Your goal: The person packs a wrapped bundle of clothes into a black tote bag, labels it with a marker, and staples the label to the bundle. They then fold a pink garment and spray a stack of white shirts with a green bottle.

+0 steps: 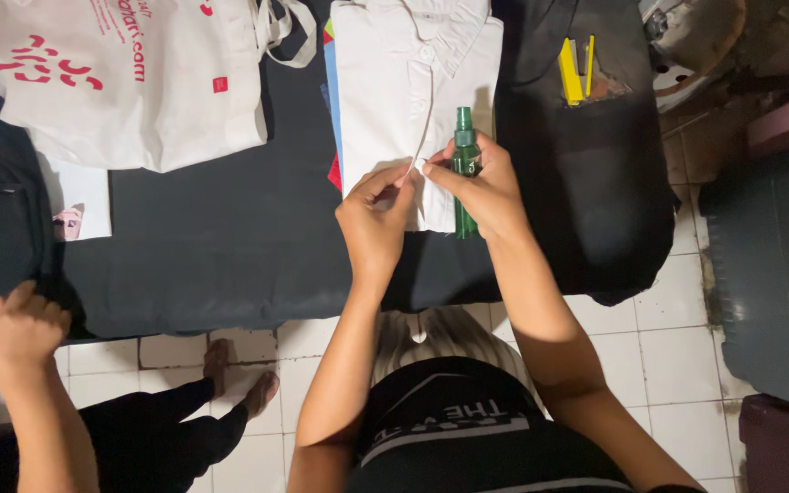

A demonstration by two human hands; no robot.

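Head view: right hand (486, 187) wraps a green spray bottle (465, 155), bottle upright in frame, nozzle toward 12 o'clock, base poking out below the palm. Left hand (374, 219) sits just at 9 o'clock of the right, thumb and fingertips pinched on something small and white at the shirt edge; can't tell if it's cloth or a cap. Both hands over the lower edge of a folded white shirt (408, 91) lying on a dark cloth surface (230, 246). White tote bag (130, 78) with red print at 10 o'clock, well apart. Yellow clips (575, 68) at 1 o'clock. Another person's hand (22, 324) rests on the surface edge at 8 o'clock.
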